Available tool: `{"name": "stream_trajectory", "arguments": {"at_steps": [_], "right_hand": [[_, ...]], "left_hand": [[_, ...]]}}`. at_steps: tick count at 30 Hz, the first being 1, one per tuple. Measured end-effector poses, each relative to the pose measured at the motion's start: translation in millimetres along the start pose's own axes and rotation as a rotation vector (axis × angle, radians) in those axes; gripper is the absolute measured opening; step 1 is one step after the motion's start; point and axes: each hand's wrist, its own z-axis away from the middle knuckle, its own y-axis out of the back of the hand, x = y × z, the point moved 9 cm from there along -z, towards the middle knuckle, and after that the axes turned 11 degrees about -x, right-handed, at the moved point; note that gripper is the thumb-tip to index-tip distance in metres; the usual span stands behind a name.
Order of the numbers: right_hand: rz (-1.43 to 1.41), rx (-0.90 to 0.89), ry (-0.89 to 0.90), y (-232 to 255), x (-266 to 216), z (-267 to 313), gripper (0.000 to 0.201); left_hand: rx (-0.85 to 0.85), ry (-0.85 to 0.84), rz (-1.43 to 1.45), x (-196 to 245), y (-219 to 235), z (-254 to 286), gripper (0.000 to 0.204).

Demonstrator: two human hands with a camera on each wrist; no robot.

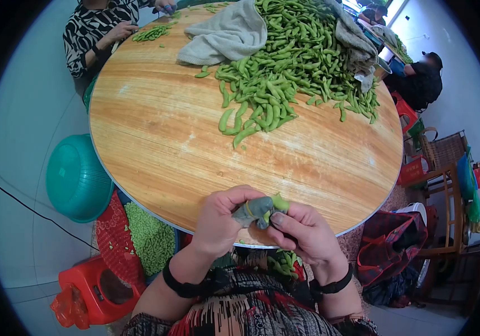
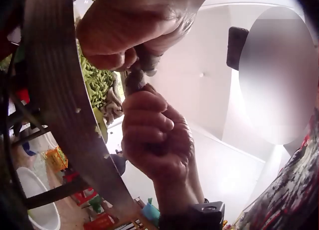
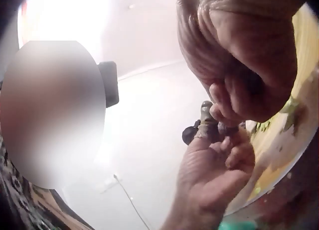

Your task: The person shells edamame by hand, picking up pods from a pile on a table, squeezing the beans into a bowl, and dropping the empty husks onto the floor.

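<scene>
Both hands meet over the near edge of the round wooden table in the head view. Grey covers [image 1: 254,208], one bound with a yellow band, wrap the fingertips of the left hand [image 1: 220,221]. The right hand [image 1: 310,229] pinches a green soybean pod [image 1: 279,202] between thumb and fingers. Against the pod's near end press the covered left fingertips, gripping it from the other side. From below, the right wrist view shows the left hand [image 3: 214,165] with its covered tips up against the right hand [image 3: 249,65]; the pod is hidden there.
Unshelled pods [image 1: 273,84] are heaped across the far side of the table [image 1: 156,134], beside a grey cloth [image 1: 226,33]. Shelled beans [image 1: 149,238] lie below left, near a green basin [image 1: 77,176] and red stool [image 1: 102,288]. Another person [image 1: 100,33] sits at the far left.
</scene>
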Motion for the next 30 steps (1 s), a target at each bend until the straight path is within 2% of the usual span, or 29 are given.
{"name": "stream_trajectory", "arguments": {"at_steps": [1,2,4,5,6,7,8,10,12,14,15,17,21,23,24,26,27,28,29,30], "right_hand": [[-0.128,-0.023,-0.023,-4.8,2.0,0.2,0.016],[-0.130,-0.022,-0.023,-4.8,1.9,0.9,0.016],[-0.408,-0.067,-0.113,-10.9,12.9,2.6,0.015],[-0.408,-0.065,-0.114,-8.9,16.6,1.3,0.015],[-0.269,-0.030,-0.068,-0.3,17.4,-1.4,0.015],[-0.128,0.004,-0.021,5.1,14.7,-3.3,0.015],[-0.126,0.004,-0.022,3.3,16.0,-4.0,0.015],[0.442,0.153,0.138,8.6,-7.4,-0.1,0.014],[0.355,0.153,0.103,11.4,-6.0,-1.5,0.014],[0.000,0.077,-0.020,14.1,7.9,-5.0,0.015],[0.000,0.076,-0.022,15.2,5.7,-5.8,0.015],[-0.283,0.042,-0.088,11.1,11.7,-7.2,0.015],[-0.364,-0.001,-0.114,4.5,9.3,-12.7,0.015],[0.034,0.111,-0.101,13.1,-3.0,-15.7,0.017],[0.040,0.112,-0.102,15.1,-5.6,-18.4,0.017],[0.518,0.043,-0.083,13.4,-22.8,-27.9,0.022],[0.570,-0.007,-0.137,11.0,-23.7,-34.4,0.023],[0.575,-0.008,-0.138,15.6,-30.7,-41.7,0.023],[0.775,-0.120,-0.117,12.4,-40.4,-51.6,0.022],[0.975,-0.234,-0.094,7.9,-49.7,-62.2,0.022]], "left_hand": [[-0.102,-0.003,0.140,0.4,-7.7,-1.7,0.010],[-0.205,-0.005,0.280,1.1,-15.6,-2.2,0.008],[-0.229,0.038,0.304,-4.7,-12.5,-2.5,0.010],[-0.252,0.078,0.327,-8.8,-13.4,-2.1,0.012],[-0.251,0.078,0.329,-7.4,-15.0,-2.2,0.012],[-0.228,0.093,0.128,-5.2,-15.0,-3.0,0.013],[-0.204,0.108,-0.073,-3.8,-13.4,-3.5,0.015],[-0.189,0.093,-0.176,-6.8,-7.5,-6.5,0.016],[-0.174,0.076,-0.279,-3.7,-5.4,-8.1,0.017],[-0.188,0.053,-0.204,4.6,-9.2,-8.3,0.016],[-0.186,0.053,-0.202,6.2,-8.6,-8.4,0.016],[-0.186,0.086,-0.094,4.1,-7.3,-9.0,0.021],[-0.189,0.102,-0.030,-3.0,2.8,-7.7,0.025],[-0.171,0.117,0.097,-7.0,6.1,-8.8,0.025],[-0.172,0.112,0.100,-6.2,7.4,-10.9,0.025],[-0.031,-0.070,-0.449,18.7,20.6,-14.0,0.024],[-0.029,-0.074,-0.446,18.9,22.8,-13.5,0.024],[0.057,-0.062,-0.341,17.1,33.7,-10.4,0.024],[0.140,-0.050,-0.237,15.2,44.2,-7.2,0.024],[0.141,-0.053,-0.236,16.8,47.1,-6.5,0.024]]}}
